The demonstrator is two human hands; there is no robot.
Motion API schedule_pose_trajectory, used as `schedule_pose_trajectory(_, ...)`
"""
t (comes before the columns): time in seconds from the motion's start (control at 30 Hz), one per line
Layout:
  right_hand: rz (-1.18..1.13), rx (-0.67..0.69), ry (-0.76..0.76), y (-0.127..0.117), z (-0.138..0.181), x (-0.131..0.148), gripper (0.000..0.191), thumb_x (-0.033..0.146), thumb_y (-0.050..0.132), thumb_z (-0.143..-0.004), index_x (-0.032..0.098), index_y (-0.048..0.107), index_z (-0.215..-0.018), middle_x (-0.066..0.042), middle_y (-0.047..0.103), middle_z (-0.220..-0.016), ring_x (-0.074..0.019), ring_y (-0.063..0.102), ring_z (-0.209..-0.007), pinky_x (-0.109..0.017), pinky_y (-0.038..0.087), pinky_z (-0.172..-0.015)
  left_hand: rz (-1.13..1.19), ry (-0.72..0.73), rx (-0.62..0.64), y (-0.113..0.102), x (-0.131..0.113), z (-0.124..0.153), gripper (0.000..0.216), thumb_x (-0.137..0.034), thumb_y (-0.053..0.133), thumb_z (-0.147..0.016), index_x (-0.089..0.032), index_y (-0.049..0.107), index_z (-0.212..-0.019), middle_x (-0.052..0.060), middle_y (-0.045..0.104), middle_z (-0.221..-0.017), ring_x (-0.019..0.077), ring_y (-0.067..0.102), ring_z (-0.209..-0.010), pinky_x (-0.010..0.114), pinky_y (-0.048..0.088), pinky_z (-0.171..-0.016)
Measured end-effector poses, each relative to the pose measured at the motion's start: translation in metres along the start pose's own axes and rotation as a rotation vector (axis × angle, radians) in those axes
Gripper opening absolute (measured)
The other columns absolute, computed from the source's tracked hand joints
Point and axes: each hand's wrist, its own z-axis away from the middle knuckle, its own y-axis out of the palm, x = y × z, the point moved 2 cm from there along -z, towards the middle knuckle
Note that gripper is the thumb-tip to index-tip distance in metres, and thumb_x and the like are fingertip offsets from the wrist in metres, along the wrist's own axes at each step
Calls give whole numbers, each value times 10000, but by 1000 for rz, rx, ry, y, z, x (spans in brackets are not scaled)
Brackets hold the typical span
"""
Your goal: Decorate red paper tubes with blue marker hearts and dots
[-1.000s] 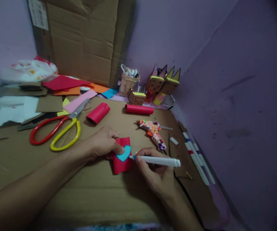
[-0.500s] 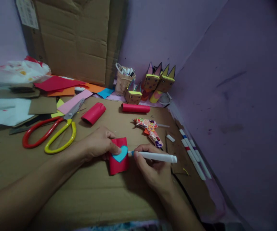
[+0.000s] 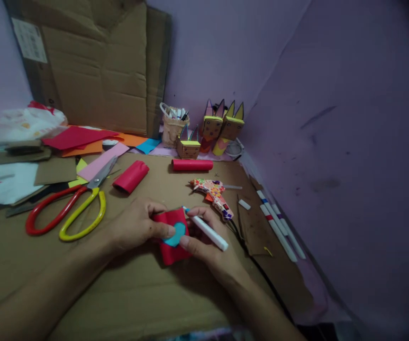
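My left hand [image 3: 136, 228] grips a red paper piece [image 3: 171, 257], its thumb pressed on the blue paper heart [image 3: 176, 235] that lies on the red face. A white marker [image 3: 209, 232] with a blue tip end rests between the fingers of my right hand [image 3: 213, 253], slanting down to the right. The right thumb also touches the right edge of the heart, so both hands are on the red piece. Fingers behind the piece are hidden. Beyond the hands lie a wide red tube [image 3: 131, 177] and a thinner red tube [image 3: 192, 165].
Large scissors [image 3: 79, 199] lie open at left beside coloured paper sheets [image 3: 79, 139]. A patterned glue gun [image 3: 213, 194] and its cord are right of centre. Several white markers [image 3: 278, 227] line the right wall. Box-headed figures [image 3: 222, 128] and a pen cup [image 3: 174, 130] stand behind.
My right hand has shifted left onto the red piece, and the marker has swung from nearly level to slanting. The red piece has tilted slightly. The camera view has moved a little.
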Motion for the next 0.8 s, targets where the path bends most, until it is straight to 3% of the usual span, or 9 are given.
schedule_pose_trajectory(0.2, 13, -39, -40, 3, -1, 1, 360, 239, 672, -568, 244, 458, -859, 51, 537, -693, -111, 520, -588, -220, 431, -541, -77, 41, 35, 7, 0, 4, 159, -269, 736, -565, -168, 627, -508, -13, 530, -479, 106, 413, -476, 206, 291, -453)
schedule_pose_trajectory(0.3, 10, -52, -42, 2, -1, 1, 358, 233, 666, -563, 239, 449, -848, 60, 512, -676, -99, 487, -561, -208, 403, -524, -69, 59, 51, 7, 0, 3, 167, -300, 756, -574, -165, 661, -602, 5, 607, -568, 130, 498, -538, 207, 361, -494)
schedule_pose_trajectory(0.4, 2, -97, -68, 0, -1, 2, 351, 234, 660, -568, 237, 440, -841, 63, 499, -664, -100, 476, -564, -201, 386, -510, 70, 45, 41, 10, -2, 3, 346, -326, 811, -523, -176, 668, -799, 33, 684, -732, 178, 601, -676, 243, 460, -604)
schedule_pose_trajectory(0.53, 5, -188, -112, -3, -3, 3, 341, 238, 662, -573, 232, 449, -839, 62, 492, -656, -100, 474, -560, -205, 394, -511, 286, 8, -81, 22, -2, 5, 533, -318, 846, -477, -180, 624, -941, 57, 708, -833, 215, 645, -773, 292, 506, -681)
schedule_pose_trajectory(0.67, 34, -205, -129, 1, -4, -1, 348, 235, 677, -571, 231, 449, -833, 59, 510, -648, -97, 479, -547, -204, 401, -507, 385, -2, -115, 33, 4, 5, 509, -273, 858, -447, -157, 656, -900, 52, 713, -815, 209, 642, -771, 303, 510, -720)
schedule_pose_trajectory(0.8, 38, -159, -170, 5, -4, -6, 351, 263, 698, -604, 236, 438, -838, 48, 548, -673, -98, 504, -556, -200, 420, -503, 415, -61, -152, 31, 9, 2, 351, -245, 828, -427, -120, 664, -711, 23, 662, -612, 143, 566, -565, 259, 457, -574)
